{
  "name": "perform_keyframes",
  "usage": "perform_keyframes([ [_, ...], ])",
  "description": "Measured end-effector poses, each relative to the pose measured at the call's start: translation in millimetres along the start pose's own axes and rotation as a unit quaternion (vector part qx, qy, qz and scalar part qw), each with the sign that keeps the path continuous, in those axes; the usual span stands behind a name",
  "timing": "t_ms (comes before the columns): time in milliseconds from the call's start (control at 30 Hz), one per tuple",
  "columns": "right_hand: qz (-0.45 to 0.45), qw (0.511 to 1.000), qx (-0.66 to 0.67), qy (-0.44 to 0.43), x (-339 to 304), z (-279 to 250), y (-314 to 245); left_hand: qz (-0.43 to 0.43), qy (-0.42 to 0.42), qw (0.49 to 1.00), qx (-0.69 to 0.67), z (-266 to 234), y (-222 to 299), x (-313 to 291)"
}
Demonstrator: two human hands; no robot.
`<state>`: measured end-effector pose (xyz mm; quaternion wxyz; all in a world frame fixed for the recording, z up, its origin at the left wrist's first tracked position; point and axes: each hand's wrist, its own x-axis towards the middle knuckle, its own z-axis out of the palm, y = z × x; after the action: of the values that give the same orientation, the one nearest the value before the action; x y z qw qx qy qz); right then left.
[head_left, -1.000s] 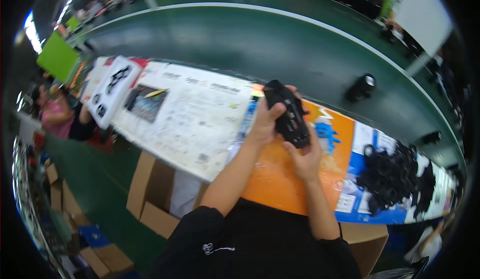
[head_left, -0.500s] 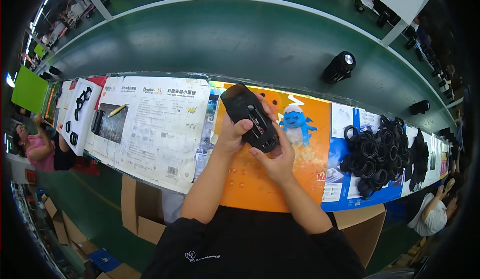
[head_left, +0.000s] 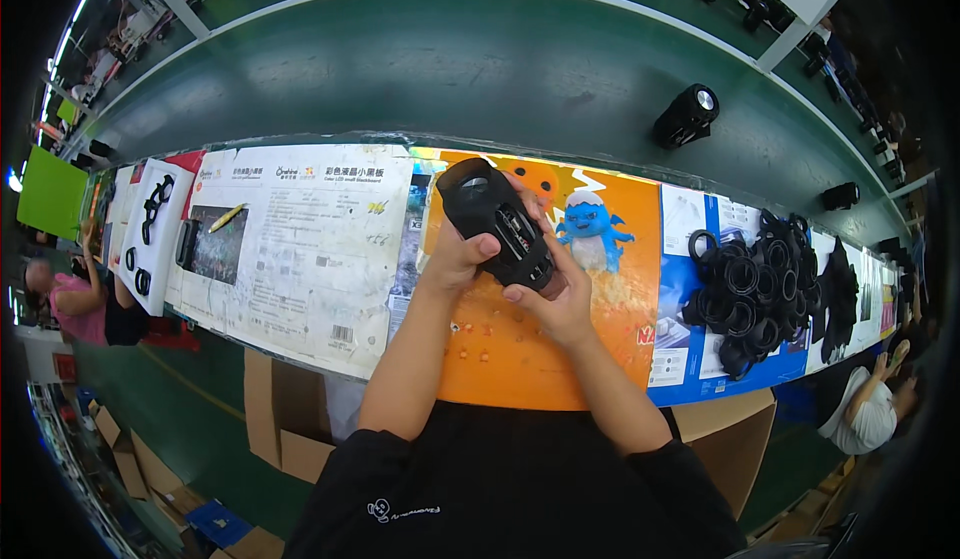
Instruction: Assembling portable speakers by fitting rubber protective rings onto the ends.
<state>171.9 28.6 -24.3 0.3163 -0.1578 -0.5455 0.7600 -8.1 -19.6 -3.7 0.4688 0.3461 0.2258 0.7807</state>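
Between both hands I hold a black speaker housing (head_left: 490,204), tilted over the orange mat (head_left: 500,364). It is a rounded tube shape with a recessed panel along its side, where small metal parts and slots show. My left hand (head_left: 460,262) is closed on its left side, thumb lying across the edge near the panel. My right hand (head_left: 558,304) grips the lower right end, its thumb against the near end. The fingers behind the housing are partly hidden.
A heap of black rings (head_left: 750,289) lies on the blue mat at right, beside flat black pieces (head_left: 838,299). Black cylindrical speakers (head_left: 686,117) stand on the green belt (head_left: 400,69) beyond. At left are a white tray (head_left: 160,224) and a yellow pen-like tool (head_left: 228,218). Cardboard boxes (head_left: 262,409) sit below.
The housing has turned slightly in my hands, so its far end now looks rounder and more of its smooth side shows. Both hands keep their hold.
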Motion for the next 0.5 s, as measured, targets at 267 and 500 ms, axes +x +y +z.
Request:
perform_keyframes([
  [267,-0.001,1.000,0.006,0.003,1.6,-6.1,1.6,0.015,0.016,1.000,0.006,16.1,-6.8,1.3],
  [500,-0.018,1.000,-0.004,-0.003,-0.1,-3.9,1.2,0.004,-0.014,1.000,-0.020,9.4,-7.5,1.3],
])
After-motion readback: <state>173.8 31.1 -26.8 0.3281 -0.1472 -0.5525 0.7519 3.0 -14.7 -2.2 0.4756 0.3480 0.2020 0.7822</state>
